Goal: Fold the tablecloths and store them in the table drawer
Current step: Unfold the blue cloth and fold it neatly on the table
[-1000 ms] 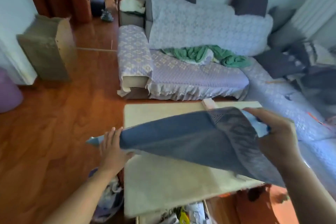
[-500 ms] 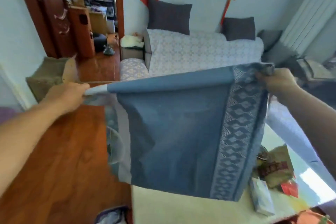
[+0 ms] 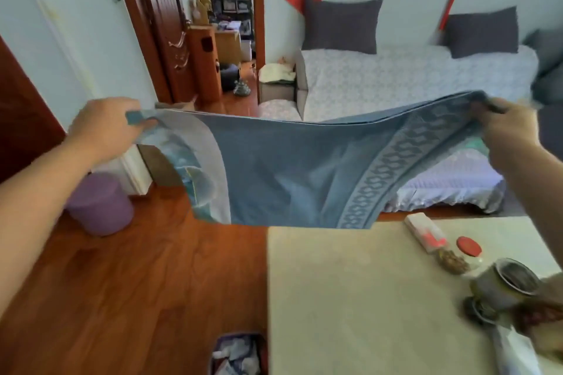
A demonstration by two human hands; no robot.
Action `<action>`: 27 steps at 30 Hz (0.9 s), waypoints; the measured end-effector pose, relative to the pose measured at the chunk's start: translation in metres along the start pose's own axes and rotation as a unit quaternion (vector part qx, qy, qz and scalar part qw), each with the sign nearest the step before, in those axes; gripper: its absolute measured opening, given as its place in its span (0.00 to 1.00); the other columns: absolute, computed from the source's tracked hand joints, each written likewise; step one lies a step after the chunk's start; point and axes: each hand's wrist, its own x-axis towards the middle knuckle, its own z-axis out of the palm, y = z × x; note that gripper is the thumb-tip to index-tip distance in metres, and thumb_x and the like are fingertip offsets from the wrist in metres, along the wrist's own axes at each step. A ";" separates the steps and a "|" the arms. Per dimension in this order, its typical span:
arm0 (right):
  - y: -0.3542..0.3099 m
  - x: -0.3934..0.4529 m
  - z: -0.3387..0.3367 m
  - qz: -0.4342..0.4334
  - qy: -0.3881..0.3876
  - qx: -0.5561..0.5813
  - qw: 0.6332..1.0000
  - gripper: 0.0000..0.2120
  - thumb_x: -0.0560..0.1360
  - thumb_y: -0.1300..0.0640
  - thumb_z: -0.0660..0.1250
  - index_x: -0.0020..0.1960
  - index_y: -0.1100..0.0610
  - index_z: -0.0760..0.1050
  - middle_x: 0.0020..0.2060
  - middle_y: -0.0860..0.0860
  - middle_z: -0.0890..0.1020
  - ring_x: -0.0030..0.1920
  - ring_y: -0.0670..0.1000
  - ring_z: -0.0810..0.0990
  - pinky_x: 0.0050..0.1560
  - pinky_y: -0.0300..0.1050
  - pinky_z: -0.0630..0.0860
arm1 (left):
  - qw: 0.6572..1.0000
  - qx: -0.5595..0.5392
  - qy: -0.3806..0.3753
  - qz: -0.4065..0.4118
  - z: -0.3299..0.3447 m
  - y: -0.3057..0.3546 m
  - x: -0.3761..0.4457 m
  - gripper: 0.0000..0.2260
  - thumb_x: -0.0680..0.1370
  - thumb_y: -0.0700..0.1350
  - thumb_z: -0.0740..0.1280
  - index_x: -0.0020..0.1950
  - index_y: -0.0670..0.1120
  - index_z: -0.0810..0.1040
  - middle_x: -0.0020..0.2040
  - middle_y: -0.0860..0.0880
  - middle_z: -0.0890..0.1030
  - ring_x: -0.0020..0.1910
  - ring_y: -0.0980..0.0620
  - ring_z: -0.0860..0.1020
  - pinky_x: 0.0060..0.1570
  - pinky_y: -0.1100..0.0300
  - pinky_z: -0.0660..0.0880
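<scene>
Below and between the two hands a beige table [image 3: 350, 298] is seen, its far edge just under the hanging cloth. Below the right hand [image 3: 511, 134], along the table's right side, a white box [image 3: 425, 231], a red-lidded jar [image 3: 464, 253] lying on its side and a glass jar [image 3: 502, 286] are noted; further items at the right edge are too blurred to tell. Below the left hand [image 3: 103, 128] a purple stool [image 3: 100, 204] stands on the wooden floor [image 3: 137, 283], and a bin [image 3: 237, 353] with crumpled contents is set against the table's near left side. Beyond the cloth a covered sofa [image 3: 411, 79] with two grey cushions [image 3: 341, 24] is recorded, and an open doorway beyond the left hand. Nothing is seen between the cloth and the table.

The tablecloth [image 3: 298, 173] is blue, with a paler geometric border band toward the right hand and a light grey strip with a printed patch toward the left hand. It appears doubled over along its top edge, and it sags slightly in the middle.

The tablecloth is held in the air, stretched between both hands, clear of the table. Its long axis runs left to right, from one hand to the other, with the loose lower edge hanging toward the table. The grip of each hand is closed on an upper corner: the left fingers are curled round the left corner, the right fingers pinch the right corner
</scene>
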 end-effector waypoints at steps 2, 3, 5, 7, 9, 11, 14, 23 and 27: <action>0.036 -0.027 -0.036 -0.020 -0.045 -0.012 0.999 0.10 0.77 0.50 0.72 0.55 0.53 0.83 0.26 0.37 0.78 0.30 0.39 0.77 0.32 0.31 0.73 | 0.995 0.049 -0.054 0.071 -0.003 -0.007 -0.061 0.12 0.78 0.51 0.73 0.40 0.43 0.80 0.37 0.44 0.80 0.39 0.40 0.78 0.37 0.51 0.73; 0.062 -0.039 -0.055 -0.035 -0.082 -0.034 0.995 0.13 0.73 0.43 0.73 0.53 0.49 0.84 0.31 0.37 0.81 0.37 0.43 0.81 0.41 0.36 0.78 | 0.989 0.078 -0.077 0.104 0.004 -0.012 -0.097 0.13 0.77 0.54 0.70 0.40 0.46 0.82 0.38 0.46 0.82 0.39 0.41 0.81 0.36 0.52 0.75; 0.122 -0.062 -0.095 -0.063 -0.156 -0.105 0.980 0.15 0.68 0.32 0.70 0.48 0.39 0.83 0.42 0.33 0.83 0.47 0.45 0.81 0.54 0.43 0.77 | 0.972 0.101 -0.142 0.160 0.029 -0.014 -0.176 0.14 0.72 0.57 0.63 0.38 0.50 0.82 0.35 0.50 0.82 0.35 0.45 0.83 0.32 0.55 0.78; 0.189 -0.089 -0.134 -0.114 -0.250 -0.204 0.940 0.07 0.73 0.39 0.68 0.49 0.39 0.81 0.49 0.26 0.79 0.52 0.34 0.78 0.58 0.37 0.74 | 0.954 0.070 -0.223 0.189 0.068 -0.008 -0.251 0.10 0.67 0.54 0.62 0.35 0.50 0.80 0.32 0.53 0.80 0.31 0.47 0.82 0.29 0.57 0.77; 0.257 -0.128 -0.163 -0.160 -0.336 -0.295 0.880 0.08 0.76 0.44 0.63 0.52 0.39 0.79 0.53 0.32 0.80 0.56 0.28 0.73 0.57 0.40 0.75 | 0.927 0.057 -0.305 0.208 0.115 0.011 -0.327 0.03 0.63 0.47 0.66 0.35 0.51 0.75 0.33 0.54 0.78 0.33 0.49 0.81 0.31 0.59 0.74; 0.327 -0.173 -0.183 -0.145 -0.364 -0.356 0.848 0.13 0.77 0.43 0.59 0.50 0.41 0.83 0.53 0.47 0.85 0.55 0.33 0.73 0.57 0.40 0.71 | 0.902 0.048 -0.372 0.213 0.173 0.030 -0.406 0.11 0.58 0.41 0.67 0.37 0.52 0.74 0.35 0.56 0.76 0.37 0.52 0.79 0.34 0.58 0.71; 0.445 -0.244 -0.201 -0.117 -0.333 -0.468 0.810 0.16 0.68 0.60 0.65 0.49 0.47 0.85 0.51 0.55 0.85 0.50 0.55 0.75 0.57 0.42 0.68 | 0.884 0.045 -0.401 0.235 0.259 0.064 -0.506 0.12 0.61 0.41 0.60 0.39 0.54 0.76 0.38 0.57 0.76 0.40 0.54 0.77 0.36 0.59 0.69; 0.525 -0.374 -0.119 0.065 -0.548 -0.491 0.675 0.38 0.77 0.46 0.68 0.81 0.48 0.53 0.79 0.55 0.56 0.77 0.60 0.57 0.77 0.52 0.56 | 0.915 0.009 -0.331 0.229 0.338 0.149 -0.558 0.09 0.62 0.32 0.61 0.33 0.47 0.70 0.34 0.49 0.71 0.39 0.44 0.71 0.40 0.49 0.72; 0.400 -0.418 -0.042 -0.001 -0.640 -0.150 0.754 0.45 0.71 0.46 0.76 0.81 0.48 0.56 0.77 0.46 0.61 0.77 0.46 0.56 0.75 0.35 0.51 | 0.925 -0.078 -0.299 0.220 0.303 0.189 -0.510 0.14 0.61 0.28 0.63 0.34 0.47 0.65 0.35 0.46 0.69 0.39 0.42 0.71 0.41 0.50 0.72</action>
